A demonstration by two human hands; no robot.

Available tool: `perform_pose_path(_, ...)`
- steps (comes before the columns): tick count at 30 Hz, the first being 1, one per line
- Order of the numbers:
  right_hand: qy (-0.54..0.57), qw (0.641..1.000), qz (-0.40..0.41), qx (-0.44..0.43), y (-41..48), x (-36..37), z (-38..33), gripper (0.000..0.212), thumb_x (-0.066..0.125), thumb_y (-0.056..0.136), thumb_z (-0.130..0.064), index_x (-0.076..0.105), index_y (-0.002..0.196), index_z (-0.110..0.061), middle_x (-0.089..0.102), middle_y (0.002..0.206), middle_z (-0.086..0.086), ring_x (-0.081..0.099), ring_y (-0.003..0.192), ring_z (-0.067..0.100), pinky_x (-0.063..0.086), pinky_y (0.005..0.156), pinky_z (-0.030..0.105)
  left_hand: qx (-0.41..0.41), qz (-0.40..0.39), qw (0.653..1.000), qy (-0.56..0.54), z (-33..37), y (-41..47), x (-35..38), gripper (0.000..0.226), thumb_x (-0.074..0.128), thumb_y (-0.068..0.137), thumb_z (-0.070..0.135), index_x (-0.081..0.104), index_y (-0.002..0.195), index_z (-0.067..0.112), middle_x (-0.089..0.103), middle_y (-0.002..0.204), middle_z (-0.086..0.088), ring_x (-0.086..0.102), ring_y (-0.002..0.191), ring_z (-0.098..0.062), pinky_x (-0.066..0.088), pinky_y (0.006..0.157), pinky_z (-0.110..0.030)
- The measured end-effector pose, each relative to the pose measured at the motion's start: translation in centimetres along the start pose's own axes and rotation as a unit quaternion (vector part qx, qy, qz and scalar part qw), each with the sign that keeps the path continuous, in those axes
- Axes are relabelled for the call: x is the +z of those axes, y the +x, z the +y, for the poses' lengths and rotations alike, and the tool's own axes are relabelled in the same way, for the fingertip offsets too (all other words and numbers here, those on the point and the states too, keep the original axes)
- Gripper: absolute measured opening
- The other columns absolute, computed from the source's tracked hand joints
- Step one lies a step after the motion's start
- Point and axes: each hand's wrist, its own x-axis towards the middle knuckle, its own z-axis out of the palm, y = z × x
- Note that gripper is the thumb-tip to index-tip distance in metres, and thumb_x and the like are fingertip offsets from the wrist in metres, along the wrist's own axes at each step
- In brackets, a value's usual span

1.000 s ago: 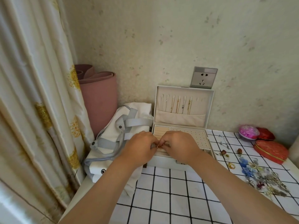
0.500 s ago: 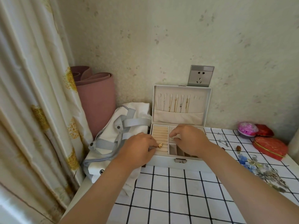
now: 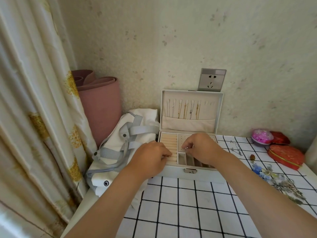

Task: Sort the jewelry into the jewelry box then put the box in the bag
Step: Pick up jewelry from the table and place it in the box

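Jewelry box [image 3: 171, 174] open on the checked bench [image 3: 188, 212]; lid upright against the wall, chains hung inside the lid; white bag [image 3: 118, 133] slumped at the box's left side, touching it. Left grip [image 3: 151, 159] over the ring-roll compartment at the box's left; fingers curled, pinching a small ring [image 3: 166, 155] at the rolls. Right grip [image 3: 203, 148] over the stud panel; thumb and fingertips pinching a silver ring [image 3: 186, 148]. Loose jewelry [image 3: 281, 183] heaped on the bench, well right of the box; red heart-shaped case [image 3: 285, 156] and pink round case [image 3: 261, 137] behind the heap, near the wall.
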Motion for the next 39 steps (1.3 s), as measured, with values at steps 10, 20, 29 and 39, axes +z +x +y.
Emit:
perform_pose_path(10, 0.342, 0.937, 0.074, 0.0, 0.0, 0.4, -5.0, 0.023, 0.082, 0.081, -0.01, 0.078, 0.1, -0.022, 0.07, 0.073, -0.005, 0.062, 0.06, -0.005, 0.048, 0.062, 0.008, -0.169, 0.133, 0.898, -0.384, 1.3, 1.0, -1.9, 0.02, 0.076, 0.084, 0.022, 0.067, 0.096, 0.035, 0.074, 0.087, 0.011, 0.068, 0.084, -0.002, 0.055, 0.08, -0.025)
perform_pose_path(20, 0.397, 0.915, 0.068, 0.04, 0.1, 1.0, -6.1, 0.01, 0.083, 0.079, -0.013, 0.08, 0.088, -0.016, 0.07, 0.061, -0.01, 0.054, 0.044, -0.003, 0.045, 0.051, 0.013, -0.167, 0.132, 0.845, -0.491, 0.0, 0.5, -3.4, 0.022, 0.079, 0.077, -0.003, 0.077, 0.096, 0.008, 0.077, 0.089, -0.004, 0.073, 0.083, -0.009, 0.054, 0.075, -0.016)
perform_pose_path(29, 0.148, 0.983, 0.103, 0.015, 1.1, 2.4, -4.1, 0.01, 0.075, 0.087, -0.027, 0.08, 0.082, -0.034, 0.074, 0.08, -0.019, 0.067, 0.08, 0.0, 0.056, 0.08, 0.031, -0.123, 0.08, 0.982, -0.116, -0.5, 0.5, -2.0, 0.025, 0.073, 0.087, 0.028, 0.07, 0.112, 0.033, 0.061, 0.105, 0.019, 0.051, 0.1, -0.001, 0.042, 0.086, -0.017)
perform_pose_path(39, 0.043, 0.998, 0.055, -0.007, 1.3, 2.8, -4.3, 0.012, 0.07, 0.087, -0.029, 0.077, 0.084, -0.037, 0.071, 0.086, -0.023, 0.064, 0.085, -0.001, 0.053, 0.077, 0.027, -0.038, -0.008, 0.997, -0.061, -0.9, -0.4, -1.5, 0.028, 0.063, 0.092, 0.031, 0.071, 0.117, 0.039, 0.063, 0.105, 0.013, 0.05, 0.105, -0.011, 0.045, 0.089, -0.031)
